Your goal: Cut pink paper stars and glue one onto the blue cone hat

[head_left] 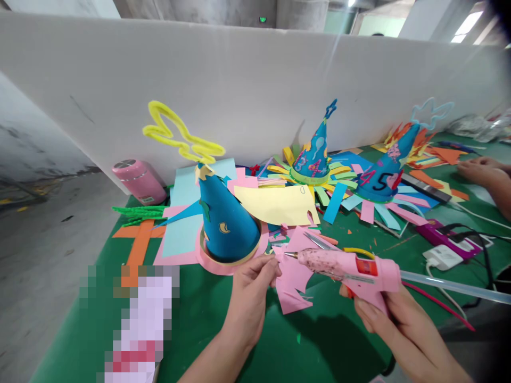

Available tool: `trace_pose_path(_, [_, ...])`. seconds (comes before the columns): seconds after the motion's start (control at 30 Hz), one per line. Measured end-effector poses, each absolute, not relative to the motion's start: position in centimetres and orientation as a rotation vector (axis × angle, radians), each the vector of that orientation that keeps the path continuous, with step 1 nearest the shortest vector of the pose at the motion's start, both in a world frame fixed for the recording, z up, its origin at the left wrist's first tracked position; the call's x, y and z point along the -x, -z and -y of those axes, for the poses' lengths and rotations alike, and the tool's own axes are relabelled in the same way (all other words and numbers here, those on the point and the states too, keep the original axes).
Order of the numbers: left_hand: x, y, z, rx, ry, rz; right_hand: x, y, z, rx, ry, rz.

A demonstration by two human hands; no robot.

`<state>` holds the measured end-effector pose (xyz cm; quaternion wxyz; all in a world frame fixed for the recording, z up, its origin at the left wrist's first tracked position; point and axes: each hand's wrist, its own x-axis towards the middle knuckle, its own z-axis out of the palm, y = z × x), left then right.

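My right hand point(393, 324) is wrapped round the handle of a pink hot glue gun point(339, 264), a clear glue stick point(451, 284) jutting from its back. Its metal tip points left, close to the fingers of my left hand point(253, 290). Those fingers are closed in a pinch on what looks like a small pink paper piece point(280, 252), mostly hidden. Behind the tip lies a cut pink paper sheet point(293, 298). Just beyond my left hand stands a blue cone hat point(227, 223) with a pink brim and a yellow pipe-cleaner shape point(175, 133) on top.
Two decorated blue cone hats point(313, 154) point(383, 170) stand farther back. A pink bottle point(139, 181) is at the back left. Scissors point(317, 241) lie behind the glue gun. A purple power strip point(451, 239) with cables is at right, and another person's hand point(485, 170) rests beyond it.
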<state>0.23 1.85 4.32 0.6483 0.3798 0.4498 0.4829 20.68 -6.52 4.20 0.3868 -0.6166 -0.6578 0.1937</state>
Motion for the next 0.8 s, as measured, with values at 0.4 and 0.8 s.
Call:
trace_pose_path(0.4, [-0.4,-4.5,-1.7,-0.822,-1.113,-1.034,-20.3,-4.1,6.6,1.570,-0.566,1.677])
trace_pose_path(0.8, [-0.4,-4.6,-1.7,-0.716,-1.132,-0.962,-19.8,-4.9,6.4,1.531,-0.571,1.714])
